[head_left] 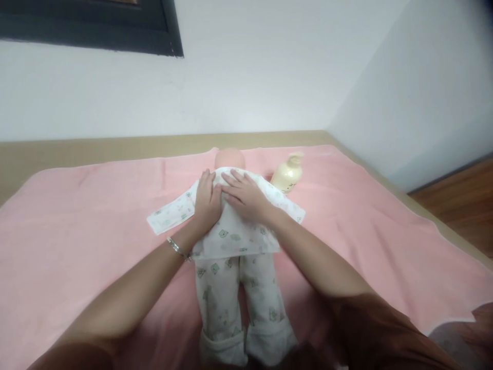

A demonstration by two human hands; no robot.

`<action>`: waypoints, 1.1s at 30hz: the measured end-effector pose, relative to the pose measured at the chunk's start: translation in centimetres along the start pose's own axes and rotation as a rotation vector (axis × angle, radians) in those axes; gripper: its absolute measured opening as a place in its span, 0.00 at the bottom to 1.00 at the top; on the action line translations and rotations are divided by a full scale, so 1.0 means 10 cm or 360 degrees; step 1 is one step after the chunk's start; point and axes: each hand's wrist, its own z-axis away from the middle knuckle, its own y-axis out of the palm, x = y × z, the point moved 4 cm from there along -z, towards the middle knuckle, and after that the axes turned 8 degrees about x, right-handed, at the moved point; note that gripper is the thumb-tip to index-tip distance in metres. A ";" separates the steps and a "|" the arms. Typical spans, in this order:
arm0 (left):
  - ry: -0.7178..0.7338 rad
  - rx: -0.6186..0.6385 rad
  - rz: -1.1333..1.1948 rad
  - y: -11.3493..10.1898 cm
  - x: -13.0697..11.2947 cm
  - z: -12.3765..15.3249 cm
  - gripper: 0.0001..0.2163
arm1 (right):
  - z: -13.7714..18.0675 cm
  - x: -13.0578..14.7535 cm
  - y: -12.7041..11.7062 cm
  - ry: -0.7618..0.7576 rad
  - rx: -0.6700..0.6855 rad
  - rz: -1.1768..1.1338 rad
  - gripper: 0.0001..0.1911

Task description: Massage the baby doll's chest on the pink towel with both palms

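Observation:
What looks like a baby doll lies stretched out, its rounded bare head [230, 158] at the far end. It wears a white printed top [234, 239] and matching trousers [223, 293] with turned-up cuffs. Both sleeves spread sideways, and no doll hands show at their ends. My left hand [208, 200] rests flat on the left of the upper body, fingers pointing away from me. Across the upper middle lies my right hand [246, 198], fingers spread and pointing left, its fingertips close to my left thumb. Neither hand grips anything.
A pink cloth [96, 231] covers a tan surface [115, 146] beneath the doll. Beyond the right sleeve, a cream bottle [287, 174] leans or stands tilted. White walls [250, 77] meet behind, with a dark frame [154, 31] at upper left. Wooden flooring [462, 205] shows at right.

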 end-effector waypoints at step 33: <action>0.0348 0.0478 -0.0885 0.15 -0.60 0.30 0.28 | -0.09 -0.32 -0.14 0.0661 -0.0020 -0.0088 0.35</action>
